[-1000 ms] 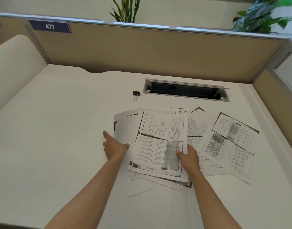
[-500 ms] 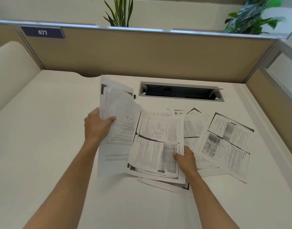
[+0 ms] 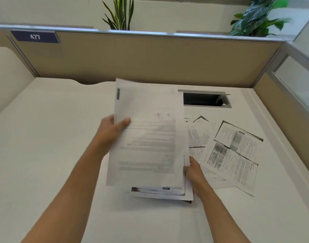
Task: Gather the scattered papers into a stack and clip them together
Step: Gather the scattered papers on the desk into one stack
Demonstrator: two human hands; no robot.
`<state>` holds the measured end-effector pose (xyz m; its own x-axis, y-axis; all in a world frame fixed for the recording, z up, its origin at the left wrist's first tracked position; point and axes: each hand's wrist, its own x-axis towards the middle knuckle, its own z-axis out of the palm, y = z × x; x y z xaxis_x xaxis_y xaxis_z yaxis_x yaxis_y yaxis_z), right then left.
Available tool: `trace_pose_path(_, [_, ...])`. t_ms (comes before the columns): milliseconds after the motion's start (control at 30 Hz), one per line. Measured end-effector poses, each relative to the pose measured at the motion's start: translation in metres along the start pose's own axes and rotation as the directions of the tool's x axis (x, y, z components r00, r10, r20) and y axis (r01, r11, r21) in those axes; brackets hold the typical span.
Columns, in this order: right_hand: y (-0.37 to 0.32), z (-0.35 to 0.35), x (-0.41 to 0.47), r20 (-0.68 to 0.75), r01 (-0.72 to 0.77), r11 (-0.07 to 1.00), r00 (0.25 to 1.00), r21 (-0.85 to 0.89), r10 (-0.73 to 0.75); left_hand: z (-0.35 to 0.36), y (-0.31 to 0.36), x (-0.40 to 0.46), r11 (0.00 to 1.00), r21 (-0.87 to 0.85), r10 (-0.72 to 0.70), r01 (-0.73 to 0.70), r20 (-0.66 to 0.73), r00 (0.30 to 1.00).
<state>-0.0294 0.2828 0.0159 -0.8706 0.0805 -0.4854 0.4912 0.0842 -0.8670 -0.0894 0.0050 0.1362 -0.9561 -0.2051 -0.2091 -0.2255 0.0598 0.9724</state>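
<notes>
Papers first: white printed sheets with black photocopy marks, partly gathered. We hold one blurred white sheet [image 3: 146, 137] raised over the forming stack [image 3: 160, 192] at the near centre of the white desk [image 3: 45, 155]. Several printed sheets lie fanned out to the right, the big double-page copy [image 3: 234, 155] furthest out, overlapping its neighbours [image 3: 199, 137].

Progress, as we judge it: roughly halfway on gathering. Left to do: lay the raised sheet on the stack, pull in the right-hand sheets, square the edges, clip. No clip visible now; it may be hidden behind the raised sheet, can't tell.

Hands:
- Left hand [image 3: 111, 132]: clamped on the raised sheet's left edge, thumb on the front face, fingers behind it. Sheet is off the desk, tilted toward us.
- Right hand [image 3: 194, 171]: at the stack's right edge, fingers tucked under or against the sheets, mostly hidden by paper. Looks like it grips the stack's edge, but we can't tell how tightly.

Beyond: open grey cable hatch [image 3: 206, 99] in the desk, beige partition [image 3: 150, 58].
</notes>
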Motion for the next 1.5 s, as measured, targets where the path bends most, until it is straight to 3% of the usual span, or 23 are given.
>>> trace_pose_path(267, [-0.011, -0.005, 0.004, 0.157, -0.148, 0.986, 0.978, 0.071, 0.136, 0.038, -0.111, 0.002, 0.941, 0.273, -0.239, 0.202, 0.109, 0.965])
trace_pose_path(400, [-0.01, -0.004, 0.007, 0.144, -0.088, 0.995, 0.986, 0.044, 0.081, 0.046, -0.122, 0.001, 0.895, 0.422, -0.186, 0.145, 0.056, 0.981])
trace_pose_path(633, [-0.008, -0.002, 0.004, 0.047, 0.09, 0.996, 0.995, 0.03, -0.091, 0.036, -0.124, 0.005, 0.907, 0.405, -0.072, 0.116, -0.122, 0.99])
trace_pose_path(700, [-0.012, -0.006, 0.002, 0.071, 0.139, 0.988, 0.987, 0.063, -0.144, 0.028, -0.121, 0.005, 0.947, 0.299, -0.091, 0.118, -0.104, 0.99])
trace_pose_path(833, [-0.031, -0.011, -0.005, 0.134, 0.226, 0.965, 0.961, 0.131, -0.243, 0.016, -0.094, 0.003, 0.984, -0.115, -0.118, 0.135, 0.145, 0.982])
trace_pose_path(900, [-0.045, -0.009, -0.008, 0.14, 0.287, 0.951, 0.943, 0.115, -0.302, 0.018, -0.073, -0.001, 0.989, -0.137, -0.021, 0.047, 0.186, 0.982])
trace_pose_path(1000, [-0.068, -0.005, -0.01, 0.062, 0.399, 0.91, 0.911, 0.112, -0.408, 0.026, -0.039, -0.006, 0.979, -0.115, 0.177, -0.166, 0.091, 0.98])
trace_pose_path(1233, [-0.118, 0.002, -0.02, -0.063, 0.637, 0.769, 0.771, 0.051, -0.634, 0.028, 0.017, -0.013, 0.858, -0.093, 0.498, -0.506, -0.09, 0.862])
trace_pose_path(1333, [-0.117, 0.001, -0.023, -0.087, 0.657, 0.746, 0.754, 0.107, -0.651, 0.024, 0.015, -0.016, 0.84, -0.084, 0.527, -0.536, -0.108, 0.843])
trace_pose_path(1500, [-0.093, 0.014, -0.022, -0.076, 0.608, 0.792, 0.794, 0.065, -0.603, 0.026, -0.017, -0.026, 0.894, -0.066, 0.442, -0.443, -0.031, 0.897])
